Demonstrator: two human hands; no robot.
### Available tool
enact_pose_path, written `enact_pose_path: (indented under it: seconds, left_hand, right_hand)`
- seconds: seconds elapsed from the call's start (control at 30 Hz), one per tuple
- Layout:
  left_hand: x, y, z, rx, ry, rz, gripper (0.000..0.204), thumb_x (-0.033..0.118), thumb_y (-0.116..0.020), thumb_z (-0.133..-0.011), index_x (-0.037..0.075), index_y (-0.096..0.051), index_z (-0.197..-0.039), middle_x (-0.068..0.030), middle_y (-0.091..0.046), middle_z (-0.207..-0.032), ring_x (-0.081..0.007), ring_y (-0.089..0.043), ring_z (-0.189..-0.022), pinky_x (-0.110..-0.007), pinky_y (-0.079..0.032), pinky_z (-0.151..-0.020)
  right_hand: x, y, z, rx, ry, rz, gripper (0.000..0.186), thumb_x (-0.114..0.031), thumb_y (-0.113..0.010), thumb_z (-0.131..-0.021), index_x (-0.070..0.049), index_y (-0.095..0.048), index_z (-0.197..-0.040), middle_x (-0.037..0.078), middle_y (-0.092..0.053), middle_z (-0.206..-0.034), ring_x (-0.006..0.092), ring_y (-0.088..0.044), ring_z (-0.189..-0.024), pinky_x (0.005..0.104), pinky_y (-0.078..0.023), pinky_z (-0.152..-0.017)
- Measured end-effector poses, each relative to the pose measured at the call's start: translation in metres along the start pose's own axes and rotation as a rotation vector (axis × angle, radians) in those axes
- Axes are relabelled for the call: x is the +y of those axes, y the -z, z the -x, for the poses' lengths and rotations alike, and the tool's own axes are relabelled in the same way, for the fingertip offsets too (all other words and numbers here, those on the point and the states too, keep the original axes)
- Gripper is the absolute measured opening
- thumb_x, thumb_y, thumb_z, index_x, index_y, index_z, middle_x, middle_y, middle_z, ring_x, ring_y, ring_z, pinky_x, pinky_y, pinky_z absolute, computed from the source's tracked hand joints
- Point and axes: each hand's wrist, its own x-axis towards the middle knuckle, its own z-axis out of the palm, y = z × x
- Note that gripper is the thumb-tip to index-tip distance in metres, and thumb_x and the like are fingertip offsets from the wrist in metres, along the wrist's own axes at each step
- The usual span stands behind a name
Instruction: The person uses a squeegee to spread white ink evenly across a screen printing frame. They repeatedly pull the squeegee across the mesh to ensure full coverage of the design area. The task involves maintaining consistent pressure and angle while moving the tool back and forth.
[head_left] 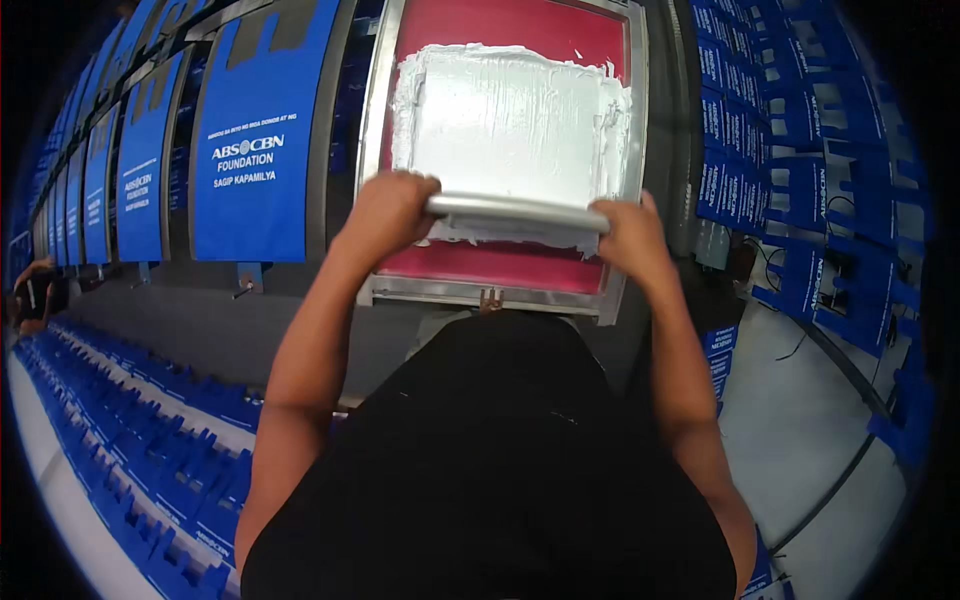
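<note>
A screen printing frame [373,150] with metal edges and red mesh [500,268] lies in front of me. White ink [505,120] covers the middle of the mesh, with thick ragged ridges along its edges. Across the near part of the ink lies a squeegee [515,208] with a long silvery handle. My left hand [395,205] is closed round its left end, and my right hand [632,235] grips the right end. The squeegee's blade is mostly hidden under the handle. What lies beneath the frame cannot be seen.
Blue printed bags [255,150] lie flat in a row along the dark table [200,320] to the left. More blue bags [130,410] line the lower left, and others hang on racks [790,160] at the right. Another person [38,295] stands at the far left edge.
</note>
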Motion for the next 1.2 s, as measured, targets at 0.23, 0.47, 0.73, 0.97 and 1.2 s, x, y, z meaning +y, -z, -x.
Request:
enact_pose_path:
  seconds: [0.23, 0.47, 0.73, 0.97, 1.2]
  left_hand:
    - [-0.048, -0.017, -0.132, 0.328, -0.040, -0.110, 0.027, 0.012, -0.071, -0.068, 0.006, -0.062, -0.093, -0.0135, -0.063, -0.087, -0.0329, -0.059, -0.087, -0.042, -0.048, -0.078]
    - [-0.007, -0.044, -0.034, 0.145, 0.014, -0.015, 0.038, 0.007, -0.073, -0.061, 0.006, -0.058, -0.096, -0.0109, -0.059, -0.093, -0.0308, -0.055, -0.090, -0.042, -0.045, -0.078]
    - [0.015, -0.044, 0.040, 0.042, 0.109, 0.119, 0.032, 0.010, -0.076, -0.062, 0.007, -0.064, -0.092, -0.0099, -0.063, -0.086, -0.0308, -0.059, -0.084, -0.044, -0.046, -0.077]
    - [0.002, -0.074, 0.049, 0.280, 0.044, 0.058, 0.035, -0.001, -0.067, -0.058, 0.005, -0.063, -0.092, -0.0123, -0.064, -0.090, -0.0308, -0.058, -0.086, -0.042, -0.045, -0.078]
    - [-0.072, -0.020, -0.159, 0.169, 0.188, -0.090, 0.022, 0.019, -0.073, -0.068, 0.010, -0.072, -0.087, -0.0147, -0.068, -0.079, -0.0333, -0.066, -0.076, -0.044, -0.052, -0.071]
  right_hand:
    - [0.048, 0.033, -0.144, 0.313, 0.098, 0.269, 0.024, -0.004, -0.057, -0.075, -0.007, -0.061, -0.099, 0.013, -0.065, -0.095, 0.0308, -0.061, -0.100, 0.0694, -0.026, -0.101]
    - [0.021, -0.018, -0.047, 0.040, 0.070, 0.247, 0.041, 0.001, -0.060, -0.069, -0.007, -0.056, -0.110, 0.010, -0.059, -0.098, 0.0301, -0.057, -0.102, 0.0644, -0.027, -0.104]
    - [-0.016, -0.041, 0.021, 0.002, -0.041, 0.071, 0.037, -0.002, -0.063, -0.064, -0.006, -0.065, -0.100, 0.012, -0.066, -0.093, 0.0302, -0.061, -0.096, 0.0559, -0.031, -0.107]
    - [-0.014, -0.060, 0.008, 0.159, 0.050, 0.047, 0.034, -0.002, -0.067, -0.058, -0.006, -0.067, -0.092, 0.012, -0.066, -0.088, 0.0283, -0.062, -0.093, 0.0584, -0.024, -0.110]
    - [0.046, 0.021, -0.178, 0.122, -0.043, 0.267, 0.037, -0.010, -0.063, -0.069, -0.014, -0.070, -0.104, 0.013, -0.070, -0.091, 0.0288, -0.065, -0.095, 0.0527, -0.029, -0.108]
